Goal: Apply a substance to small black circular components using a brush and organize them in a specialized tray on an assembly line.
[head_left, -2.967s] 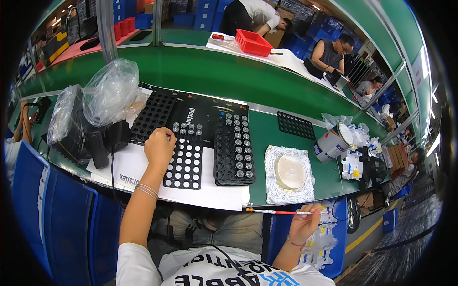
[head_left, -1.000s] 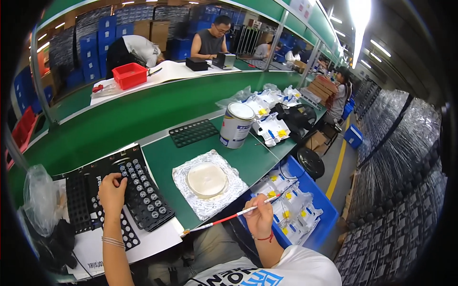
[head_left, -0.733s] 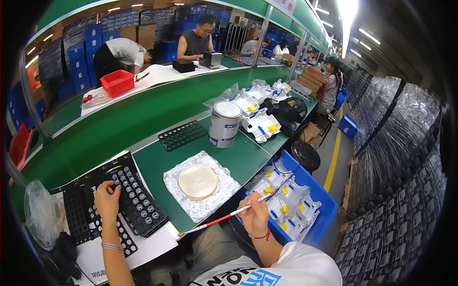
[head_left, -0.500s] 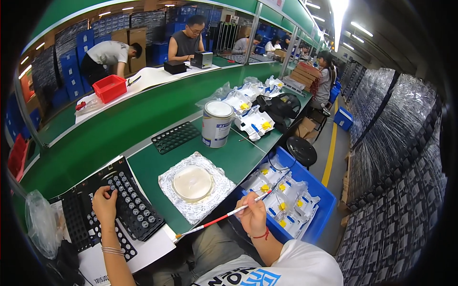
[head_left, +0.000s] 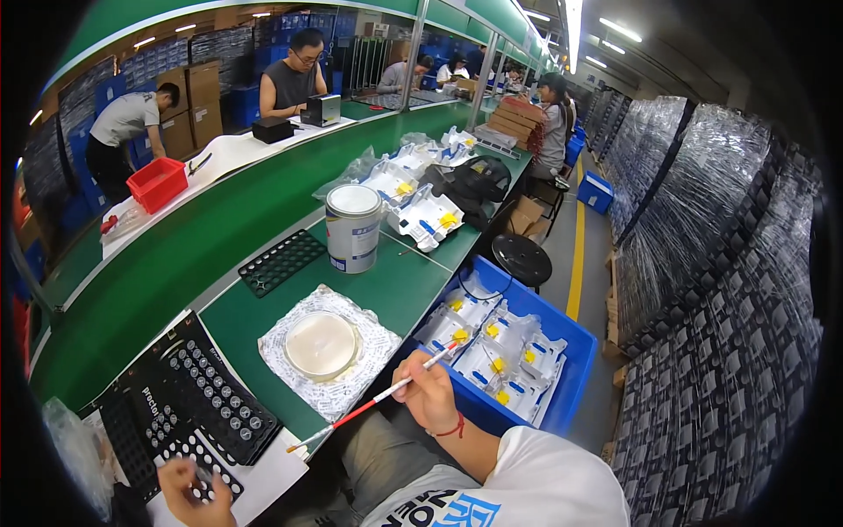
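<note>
Brush (head_left: pixel 356 411), pinched in the right hand (head_left: pixel 430 400), slants leftward, its tip between both hands, while the left hand (head_left: pixel 191 494), blurred, curls at a black tray (head_left: pixel 207 457) of white discs (head_left: pixel 211 467), its hold unclear.

White light falls here from the ceiling tubes (head_left: pixel 573 35) at the far right, the longest burning out to a blank streak. It glares in thin, hard lines off the plastic wrap (head_left: pixel 698 167) on the right. The green bench (head_left: pixel 386 294) is evenly bright, the space under its near edge dim. The left hand (head_left: pixel 195 494) looks smeared, and straight edges bow toward the round, black rim.
</note>
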{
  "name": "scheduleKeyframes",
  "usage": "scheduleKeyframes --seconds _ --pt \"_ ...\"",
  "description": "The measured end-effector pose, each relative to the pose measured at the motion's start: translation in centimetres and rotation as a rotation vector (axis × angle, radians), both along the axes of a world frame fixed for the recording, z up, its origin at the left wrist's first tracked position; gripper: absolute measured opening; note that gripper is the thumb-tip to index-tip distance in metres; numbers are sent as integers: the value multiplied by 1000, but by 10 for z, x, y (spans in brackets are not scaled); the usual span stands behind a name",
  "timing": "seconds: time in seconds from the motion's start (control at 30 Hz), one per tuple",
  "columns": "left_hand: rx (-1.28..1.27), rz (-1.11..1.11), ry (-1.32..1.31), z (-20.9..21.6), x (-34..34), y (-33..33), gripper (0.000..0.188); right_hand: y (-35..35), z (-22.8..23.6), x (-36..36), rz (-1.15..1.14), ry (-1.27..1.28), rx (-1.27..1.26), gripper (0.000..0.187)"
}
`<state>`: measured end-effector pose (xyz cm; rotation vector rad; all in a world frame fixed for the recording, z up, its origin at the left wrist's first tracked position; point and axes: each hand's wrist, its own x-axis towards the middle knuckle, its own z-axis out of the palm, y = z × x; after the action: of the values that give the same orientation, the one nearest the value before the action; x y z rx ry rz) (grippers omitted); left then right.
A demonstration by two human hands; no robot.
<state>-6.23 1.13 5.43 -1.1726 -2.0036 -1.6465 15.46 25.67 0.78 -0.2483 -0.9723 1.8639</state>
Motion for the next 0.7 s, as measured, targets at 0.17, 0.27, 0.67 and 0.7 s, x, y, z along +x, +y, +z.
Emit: scheduleKeyframes --seconds 0.17,0.27,0.67,0.7 --pt "76 -157 -129 -21 39 -25 32 -1 1 -3 -16 -13 12 20" --pt "85 -191 -273 -38 53 -34 33 2 5 -3 -61 -15 37 21" --pt "222 -289 -655 -68 89 -27 30 12 11 -3 -290 -18 138 16" --pt "245 -294 -720 -68 92 -27 32 12 14 -4 -301 -23 161 16"
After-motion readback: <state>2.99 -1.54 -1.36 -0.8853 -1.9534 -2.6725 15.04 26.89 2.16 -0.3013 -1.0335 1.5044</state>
